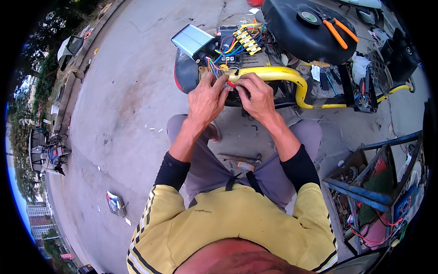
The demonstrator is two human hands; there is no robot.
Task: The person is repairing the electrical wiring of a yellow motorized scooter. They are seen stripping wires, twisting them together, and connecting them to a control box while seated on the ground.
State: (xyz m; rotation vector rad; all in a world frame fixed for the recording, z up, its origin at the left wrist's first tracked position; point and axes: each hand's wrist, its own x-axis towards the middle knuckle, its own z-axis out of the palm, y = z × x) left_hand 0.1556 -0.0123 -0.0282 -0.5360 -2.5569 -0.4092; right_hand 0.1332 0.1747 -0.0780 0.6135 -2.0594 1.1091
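Observation:
Close together over the yellow frame tube [260, 73] of a vehicle, both my hands work with their fingers pinched. My left hand [206, 101] is closed at the lower end of a bundle of thin coloured wires [212, 66]; its fingertips hide part of what they grip. Between the two hands shows a short red wire end [231, 84], and my right hand [257, 97] is closed on it. The bundle runs from a silver finned controller box [192, 41] just beyond my left hand. A yellow terminal strip [247, 41] with wires lies farther off.
On the black seat [285, 34] rest orange-handled pliers [336, 33] and a roll of tape [310, 18]. A black tray [365, 98] of tools is at the right. Nearer stands a blue metal rack [360, 189]. A hammer [242, 159] lies between my legs.

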